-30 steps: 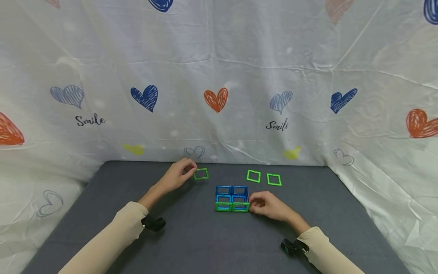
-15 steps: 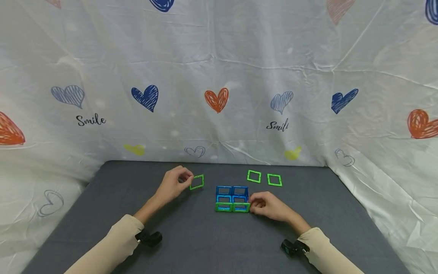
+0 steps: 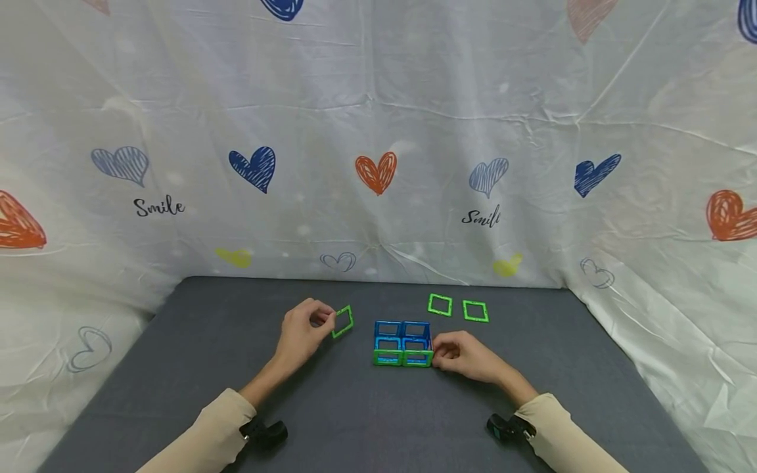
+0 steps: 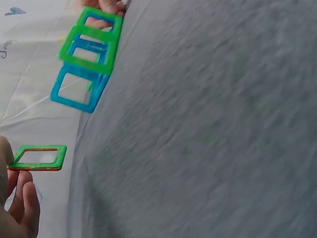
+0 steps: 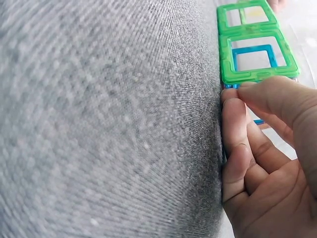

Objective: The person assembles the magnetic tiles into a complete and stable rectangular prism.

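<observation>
My left hand [image 3: 303, 334] pinches a green square magnetic tile [image 3: 351, 316] by its edge, left of the built block and tilted in the air. In the left wrist view, thumb and fingertips hold that tile, which has a reddish lower edge. A low block of magnetic tiles [image 3: 388, 339] stands on the table, two squares wide, with green tiles [image 5: 225, 59] along its front and blue ones behind. At the block's right end is my right hand [image 3: 467, 356], fingers curled, with thumb and forefinger pinching at the front corner [image 5: 235, 87]. Part of that end is hidden behind the fingers.
Two loose green square tiles [image 3: 440, 295] lie flat behind the block to the right. A dark grey cloth covers the table [image 3: 355, 420]. At its far edge hangs a white curtain [image 3: 313, 197] printed with hearts. Each wrist wears a small black camera [image 3: 503, 427].
My left hand has lifted the green tile from the back of the table and drawn it nearer, turning it upright. The right hand stays at the block's right end.
</observation>
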The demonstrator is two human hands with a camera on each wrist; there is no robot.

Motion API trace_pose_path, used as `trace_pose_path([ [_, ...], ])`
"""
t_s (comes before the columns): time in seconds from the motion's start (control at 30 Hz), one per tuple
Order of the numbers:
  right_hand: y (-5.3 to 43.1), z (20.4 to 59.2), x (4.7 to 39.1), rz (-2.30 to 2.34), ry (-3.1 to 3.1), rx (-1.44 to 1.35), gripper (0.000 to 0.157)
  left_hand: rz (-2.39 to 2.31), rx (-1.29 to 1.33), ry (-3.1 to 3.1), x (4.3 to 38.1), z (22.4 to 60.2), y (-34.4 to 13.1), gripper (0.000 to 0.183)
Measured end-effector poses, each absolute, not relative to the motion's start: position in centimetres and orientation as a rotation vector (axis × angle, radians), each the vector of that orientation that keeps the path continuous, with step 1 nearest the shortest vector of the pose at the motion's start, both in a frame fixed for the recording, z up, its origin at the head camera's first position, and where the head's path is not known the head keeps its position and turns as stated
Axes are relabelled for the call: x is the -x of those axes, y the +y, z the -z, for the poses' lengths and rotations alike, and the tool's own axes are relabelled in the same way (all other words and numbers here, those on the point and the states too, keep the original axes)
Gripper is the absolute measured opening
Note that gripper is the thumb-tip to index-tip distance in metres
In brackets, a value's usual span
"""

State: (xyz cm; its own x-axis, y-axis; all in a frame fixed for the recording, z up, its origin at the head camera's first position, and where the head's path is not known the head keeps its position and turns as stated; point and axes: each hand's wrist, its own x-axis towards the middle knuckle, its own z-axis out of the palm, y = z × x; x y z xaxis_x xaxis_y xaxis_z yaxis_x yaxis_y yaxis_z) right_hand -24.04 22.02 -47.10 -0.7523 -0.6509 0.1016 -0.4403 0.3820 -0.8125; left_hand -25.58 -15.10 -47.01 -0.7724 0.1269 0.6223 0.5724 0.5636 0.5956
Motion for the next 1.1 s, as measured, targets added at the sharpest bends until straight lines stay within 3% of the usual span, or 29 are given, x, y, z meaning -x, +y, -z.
trace_pose_path([
  [0.37, 22.1, 47.2, 24.0, 1.320, 2.400, 0.970, 0.010, 1.101, 0.552, -2.265, 24.7, 48.4, -13.3, 0.005],
  [1.1, 22.1, 47.2, 24.0, 1.312, 2.416, 0.989, 0.011, 1.085, 0.546, -2.272, 24.0, 48.6, -11.1, 0.010],
])
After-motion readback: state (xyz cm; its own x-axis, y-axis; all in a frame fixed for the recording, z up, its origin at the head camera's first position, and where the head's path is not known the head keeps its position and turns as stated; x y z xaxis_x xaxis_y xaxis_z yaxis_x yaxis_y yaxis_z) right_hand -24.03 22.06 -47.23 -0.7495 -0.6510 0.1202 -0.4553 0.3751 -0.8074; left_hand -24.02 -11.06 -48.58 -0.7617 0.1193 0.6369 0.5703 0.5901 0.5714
